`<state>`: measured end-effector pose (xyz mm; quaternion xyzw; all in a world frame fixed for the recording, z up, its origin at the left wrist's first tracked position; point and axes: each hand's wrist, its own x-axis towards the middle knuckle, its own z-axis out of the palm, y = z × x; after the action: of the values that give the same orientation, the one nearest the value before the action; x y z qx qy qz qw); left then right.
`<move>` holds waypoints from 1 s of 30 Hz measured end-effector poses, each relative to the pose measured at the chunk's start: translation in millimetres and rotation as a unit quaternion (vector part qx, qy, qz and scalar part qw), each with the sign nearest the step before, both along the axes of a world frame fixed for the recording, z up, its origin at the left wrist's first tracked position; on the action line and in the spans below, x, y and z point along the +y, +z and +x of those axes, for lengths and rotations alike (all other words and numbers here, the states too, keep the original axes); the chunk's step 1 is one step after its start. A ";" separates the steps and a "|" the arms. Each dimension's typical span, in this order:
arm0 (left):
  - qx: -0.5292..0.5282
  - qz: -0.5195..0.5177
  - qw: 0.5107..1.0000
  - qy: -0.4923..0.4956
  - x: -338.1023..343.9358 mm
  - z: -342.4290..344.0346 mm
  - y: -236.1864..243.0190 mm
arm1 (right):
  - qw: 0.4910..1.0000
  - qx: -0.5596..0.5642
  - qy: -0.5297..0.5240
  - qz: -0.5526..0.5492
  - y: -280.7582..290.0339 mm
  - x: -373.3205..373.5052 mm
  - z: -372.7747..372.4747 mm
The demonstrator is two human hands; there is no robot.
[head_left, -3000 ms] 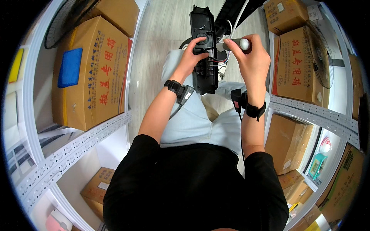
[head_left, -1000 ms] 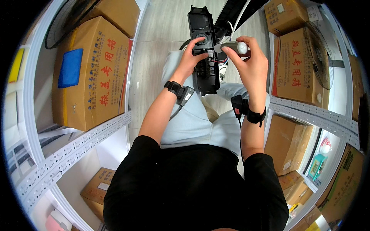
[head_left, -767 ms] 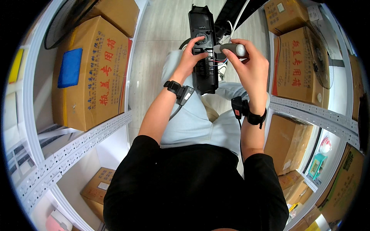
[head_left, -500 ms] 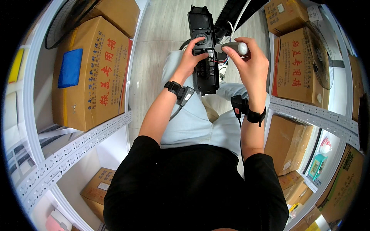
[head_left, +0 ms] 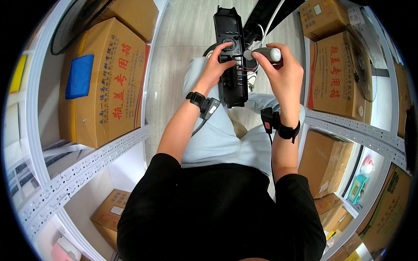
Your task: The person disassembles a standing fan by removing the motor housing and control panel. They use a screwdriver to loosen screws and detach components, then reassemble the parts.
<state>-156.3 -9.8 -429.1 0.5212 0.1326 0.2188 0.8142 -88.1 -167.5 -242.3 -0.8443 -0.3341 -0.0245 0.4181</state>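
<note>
head view: left hand (head_left: 211,70), fingers spread, touches a long black plastic housing (head_left: 235,93) near the knees; right hand (head_left: 285,65) pinches a grey, round-ended tool handle (head_left: 265,55) beside it. housing already open, thin red-and-blue wires (head_left: 249,68) uncovered; work seems unfinished.

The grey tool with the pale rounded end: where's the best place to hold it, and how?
Probably around the thick middle of the grey, thick-handled tool, coming from the right, as the right grip does. Its pale rounded end faces right; its other end points left, where the long black plastic housing and left grip take up the space.
</note>
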 end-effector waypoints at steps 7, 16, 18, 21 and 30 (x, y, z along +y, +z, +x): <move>0.003 -0.009 1.000 -0.006 -1.3 -1.6 6.1 | 0.999 -0.030 -0.010 0.039 1.4 0.9 -5.2; 0.000 -0.022 1.000 0.002 -0.1 -1.3 8.9 | 0.985 -0.096 -0.042 0.139 -27.9 16.9 19.9; -0.004 -0.034 0.999 -0.001 -0.3 -1.7 11.0 | 0.983 -0.109 -0.044 0.142 -37.9 20.2 24.2; -0.009 -0.037 0.999 -0.004 0.1 -2.7 13.0 | 0.983 -0.119 -0.050 0.133 -47.2 24.2 24.8; -0.005 -0.045 0.999 0.001 0.0 -2.6 12.6 | 0.982 -0.124 -0.070 0.124 -48.6 22.7 21.8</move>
<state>-158.8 -9.8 -416.5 0.4826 0.1389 0.2160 0.8373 -66.3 -144.8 -290.8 -0.7977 -0.3181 -0.1994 0.4719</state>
